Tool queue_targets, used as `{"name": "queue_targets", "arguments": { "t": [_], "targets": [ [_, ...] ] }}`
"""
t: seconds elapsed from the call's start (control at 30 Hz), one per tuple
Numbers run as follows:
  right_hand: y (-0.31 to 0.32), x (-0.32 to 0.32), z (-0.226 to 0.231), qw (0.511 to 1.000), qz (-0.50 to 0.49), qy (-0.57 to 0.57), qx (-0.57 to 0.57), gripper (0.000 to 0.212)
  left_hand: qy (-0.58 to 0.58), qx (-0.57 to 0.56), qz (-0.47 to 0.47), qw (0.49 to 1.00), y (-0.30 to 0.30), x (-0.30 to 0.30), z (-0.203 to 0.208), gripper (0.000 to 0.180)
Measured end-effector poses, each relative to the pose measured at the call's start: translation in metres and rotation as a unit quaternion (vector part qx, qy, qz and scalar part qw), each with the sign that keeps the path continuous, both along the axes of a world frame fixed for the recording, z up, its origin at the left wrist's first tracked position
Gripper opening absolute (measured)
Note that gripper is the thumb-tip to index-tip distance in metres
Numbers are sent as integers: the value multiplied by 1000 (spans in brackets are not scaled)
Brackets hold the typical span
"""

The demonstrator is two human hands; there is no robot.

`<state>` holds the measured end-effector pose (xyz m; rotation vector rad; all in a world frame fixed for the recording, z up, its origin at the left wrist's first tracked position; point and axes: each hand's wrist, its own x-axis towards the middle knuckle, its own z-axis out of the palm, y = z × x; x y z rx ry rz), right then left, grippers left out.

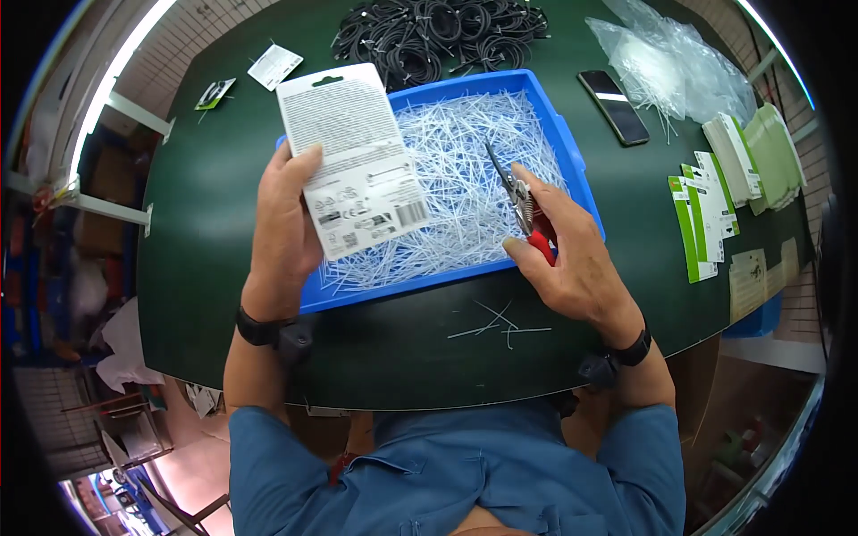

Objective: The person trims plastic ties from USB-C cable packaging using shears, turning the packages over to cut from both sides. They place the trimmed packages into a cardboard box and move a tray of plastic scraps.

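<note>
My left hand grips a white printed packaging card by its left edge, thumb on the printed face. The card has a hanging slot at its top and is held tilted over the left part of a blue tray. A heap of thin white plastic strips, like cut cable ties, fills the tray. In my right hand is a pair of spring-loaded cutting pliers with red handles, pointing up and away over the tray's right side. Their jaws are apart from the card.
Coiled black cables lie piled behind the tray. At the right are a phone, a clear plastic bag of white strips, and green-and-white cards. Loose strips lie before the tray; two small packages, one a white card, lie far left.
</note>
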<state>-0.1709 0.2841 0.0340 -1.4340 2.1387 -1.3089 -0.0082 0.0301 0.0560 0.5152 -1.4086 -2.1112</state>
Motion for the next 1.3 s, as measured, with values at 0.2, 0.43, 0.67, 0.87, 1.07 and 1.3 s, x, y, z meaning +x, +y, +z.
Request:
{"name": "queue_targets", "arguments": {
  "t": [0.2, 0.43, 0.67, 0.87, 1.07, 1.3],
  "targets": [
    [-4, 5, -3, 999, -12, 41, 23, 74, -20, -9, -22, 1000, 27, -9, -15, 43],
    [-16, 7, -17, 989, 7, 142, -34, 76, 1, -15, -17, 1000, 36, -2, -27, 40],
    [-19, 13, -20, 984, -5, 176, -17, 75, -15, -86, 13, 996, 36, 0, -33, 39],
    [-16, 14, -20, 981, -17, 194, -12, 74, -16, -107, 1, 994, 42, 0, -33, 40],
    [-15, 16, -21, 980, -26, 199, -9, 74, 2, -44, -26, 999, 49, 3, -35, 41],
    [-10, 18, -21, 979, -41, 199, -18, 75, 19, -56, -21, 998, 57, 2, -34, 41]
  ]
}}
